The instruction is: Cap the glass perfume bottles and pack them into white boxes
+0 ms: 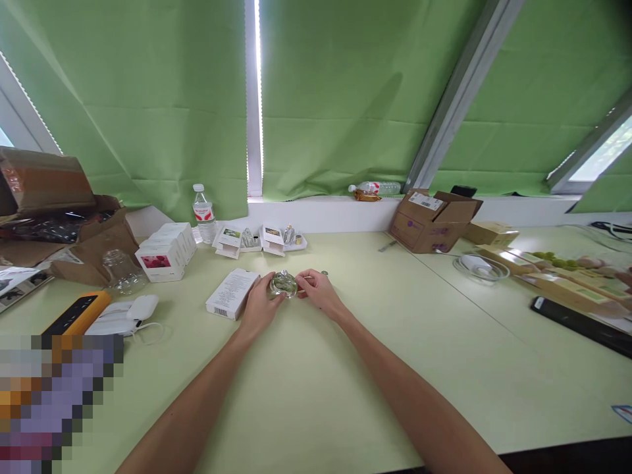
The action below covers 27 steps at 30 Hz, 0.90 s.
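Note:
Near the middle of the table, a small round clear glass bottle (284,284) stands between my two hands, with a narrow neck at its top. The fingers of my left hand (260,301) close around its left side. From the other side, my right hand (318,291) grips the bottle's right edge with thumb and fingertips. Just left of my left hand lies a white printed box (232,294) with a barcode on its end. Partly hidden behind my right hand is a small round piece (324,272), too small to make out.
White boxes (165,253), a glass jar (123,271) and a water bottle (203,214) stand to the left. Opened white packages (274,241) hold small glass bottles at the back. A cardboard box (428,224) and a coiled white cable (480,268) are on the right.

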### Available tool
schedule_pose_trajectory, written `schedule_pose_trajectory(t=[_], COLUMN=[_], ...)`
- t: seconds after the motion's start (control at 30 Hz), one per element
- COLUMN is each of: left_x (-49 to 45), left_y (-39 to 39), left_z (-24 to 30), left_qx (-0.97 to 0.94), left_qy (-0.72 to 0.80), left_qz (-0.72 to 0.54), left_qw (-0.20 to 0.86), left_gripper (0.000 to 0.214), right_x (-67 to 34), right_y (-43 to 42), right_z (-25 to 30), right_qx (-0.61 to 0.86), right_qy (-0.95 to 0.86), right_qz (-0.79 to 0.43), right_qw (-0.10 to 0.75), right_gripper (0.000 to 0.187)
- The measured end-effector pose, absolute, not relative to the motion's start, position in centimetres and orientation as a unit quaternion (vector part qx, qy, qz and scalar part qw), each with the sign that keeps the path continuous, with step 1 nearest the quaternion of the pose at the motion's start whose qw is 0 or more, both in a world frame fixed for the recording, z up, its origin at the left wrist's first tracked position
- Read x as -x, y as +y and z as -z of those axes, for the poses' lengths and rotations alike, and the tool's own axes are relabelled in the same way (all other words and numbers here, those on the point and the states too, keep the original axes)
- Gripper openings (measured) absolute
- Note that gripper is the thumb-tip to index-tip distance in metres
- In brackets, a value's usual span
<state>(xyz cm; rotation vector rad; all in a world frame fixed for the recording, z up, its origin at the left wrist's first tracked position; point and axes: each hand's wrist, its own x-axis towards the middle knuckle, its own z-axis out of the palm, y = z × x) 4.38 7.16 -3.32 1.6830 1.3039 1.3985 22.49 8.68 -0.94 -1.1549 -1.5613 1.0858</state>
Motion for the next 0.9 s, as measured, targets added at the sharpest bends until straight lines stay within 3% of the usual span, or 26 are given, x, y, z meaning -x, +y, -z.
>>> schedule_pose_trajectory(t=[0.5, 0.9], left_x=[-4.3, -4.2], left_y=[6.9, 6.5], left_z=[3.4, 2.9], left_qx=[-0.642, -0.663], left_qy=[0.477, 0.477], left_qz=[-0.508, -0.492], left_qw=[0.318, 0.302], left_gripper=[0.039, 0.029], right_x=[-22.8, -22.5], right_y=[8.7, 8.2], right_z=[0.5, 0.0], right_qx=[0.465, 0.453], right_qy=[-0.695, -0.698], right_qz=[-0.262, -0.221], right_qw=[0.481, 0.508], right_gripper=[0.023, 0.023])
